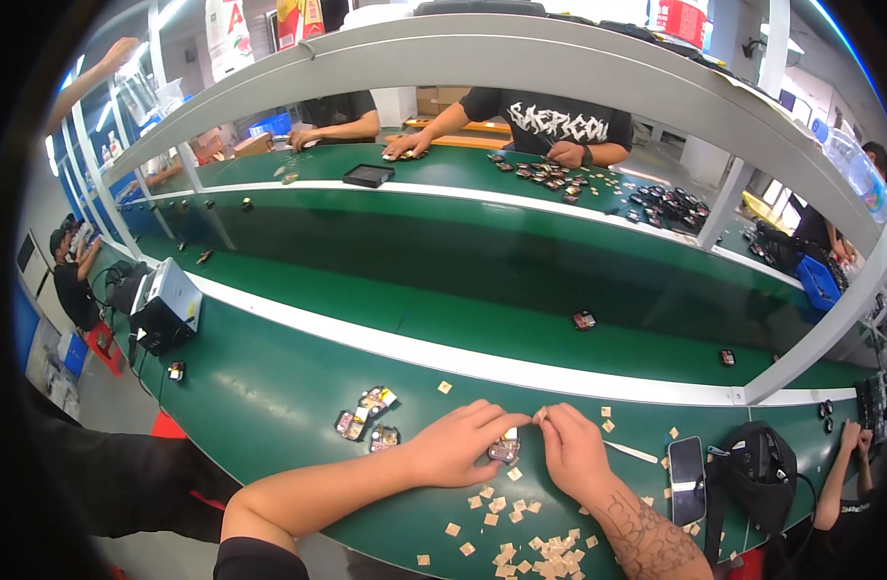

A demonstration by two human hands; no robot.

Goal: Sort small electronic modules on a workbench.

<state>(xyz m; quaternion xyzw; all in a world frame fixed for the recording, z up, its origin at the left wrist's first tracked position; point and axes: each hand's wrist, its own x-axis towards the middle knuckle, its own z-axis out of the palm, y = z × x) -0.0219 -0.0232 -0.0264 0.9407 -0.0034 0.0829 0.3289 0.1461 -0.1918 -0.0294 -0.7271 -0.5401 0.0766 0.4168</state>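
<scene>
My left hand (pixel 467 443) is closed round a small black electronic module (pixel 504 448) on the green bench (pixel 269 387), its index finger stretched toward my right fingertips. Thumb and forefinger of my right hand (pixel 571 447) are pinched together just right of the module; whatever they hold is too small to make out. Three similar modules (pixel 351 422) lie left of my left hand. Small beige square pieces (pixel 556 559) are heaped and scattered between my forearms, with a few beyond my right hand.
White tweezers (pixel 631 451), a phone (pixel 687 480) and a black bag (pixel 760 477) lie to the right. A grey box-shaped device (pixel 166 304) stands at left. Beyond a white rail, a green conveyor belt (pixel 443 280) carries a few modules. Across it, a co-worker (pixel 550 126) handles parts.
</scene>
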